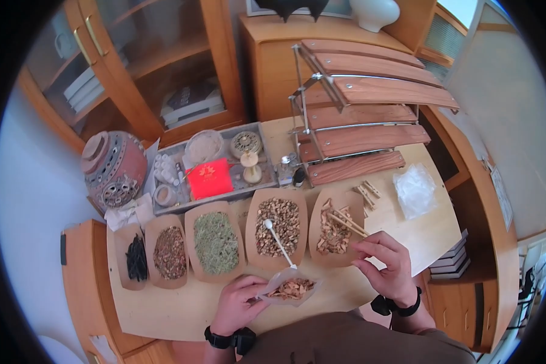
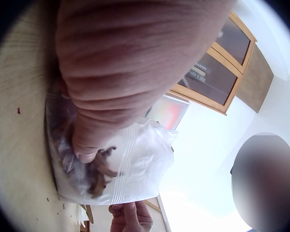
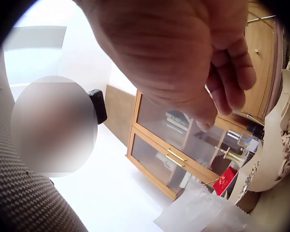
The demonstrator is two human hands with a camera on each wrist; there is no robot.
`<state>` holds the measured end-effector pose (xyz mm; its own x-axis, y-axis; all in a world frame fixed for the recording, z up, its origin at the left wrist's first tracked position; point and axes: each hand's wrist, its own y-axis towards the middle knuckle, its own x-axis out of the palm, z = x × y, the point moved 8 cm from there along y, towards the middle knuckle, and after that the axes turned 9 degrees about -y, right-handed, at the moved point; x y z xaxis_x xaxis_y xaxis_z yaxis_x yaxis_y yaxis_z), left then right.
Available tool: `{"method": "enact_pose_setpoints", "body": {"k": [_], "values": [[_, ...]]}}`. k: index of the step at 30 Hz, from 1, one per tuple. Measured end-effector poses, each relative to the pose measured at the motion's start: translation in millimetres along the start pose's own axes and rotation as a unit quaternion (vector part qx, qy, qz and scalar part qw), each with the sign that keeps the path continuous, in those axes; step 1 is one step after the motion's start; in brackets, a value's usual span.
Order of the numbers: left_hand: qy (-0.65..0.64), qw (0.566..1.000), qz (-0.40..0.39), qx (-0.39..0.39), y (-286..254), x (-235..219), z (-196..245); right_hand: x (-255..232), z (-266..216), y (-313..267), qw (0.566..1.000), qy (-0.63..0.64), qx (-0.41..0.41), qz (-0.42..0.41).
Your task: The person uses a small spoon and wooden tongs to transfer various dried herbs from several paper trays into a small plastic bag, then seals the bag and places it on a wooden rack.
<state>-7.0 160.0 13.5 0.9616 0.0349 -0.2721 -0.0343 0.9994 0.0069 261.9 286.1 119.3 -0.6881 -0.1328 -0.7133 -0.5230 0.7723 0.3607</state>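
My left hand (image 1: 239,303) grips a clear zip bag (image 2: 147,164) whose mouth stands open in the head view. Reddish-brown dried chips (image 1: 294,289) lie inside it. The left thumb presses on the bag's side in the left wrist view. My right hand (image 1: 387,267) hovers at the near right of the rightmost paper tray (image 1: 314,239), with loosely bent fingers and nothing between them. Wooden tongs (image 1: 349,223) rest in that tray on similar chips, their ends close to the right fingertips. A white spoon (image 1: 279,242) lies across the neighbouring tray of brown granules (image 1: 288,215).
Left of these stand paper trays of green herb (image 1: 215,242), reddish bits (image 1: 170,253) and black sticks (image 1: 136,258). Behind are a grey tray (image 1: 164,209) with a red packet (image 1: 209,179), a slatted wooden rack (image 1: 364,133), clothespin-like wooden pieces (image 1: 367,193) and clear plastic bags (image 1: 414,190).
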Motion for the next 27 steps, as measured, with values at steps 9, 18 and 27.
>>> {"method": "enact_pose_setpoints", "body": {"k": [9, 18, 27], "values": [[0.034, 0.997, -0.01, 0.069, -1.7, 0.8, 2.9, 46.6, -13.5, -12.2, 0.982, 0.044, -0.001, -0.185], [0.034, 0.997, -0.011, 0.066, -0.1, 1.3, 5.2, 73.1, -17.2, -10.7, 0.982, 0.064, -0.053, -0.17], [0.031, 0.993, -0.032, 0.113, -0.6, 5.2, 10.8, 78.7, -22.9, -11.7, 0.983, 0.088, -0.092, -0.129]]}}
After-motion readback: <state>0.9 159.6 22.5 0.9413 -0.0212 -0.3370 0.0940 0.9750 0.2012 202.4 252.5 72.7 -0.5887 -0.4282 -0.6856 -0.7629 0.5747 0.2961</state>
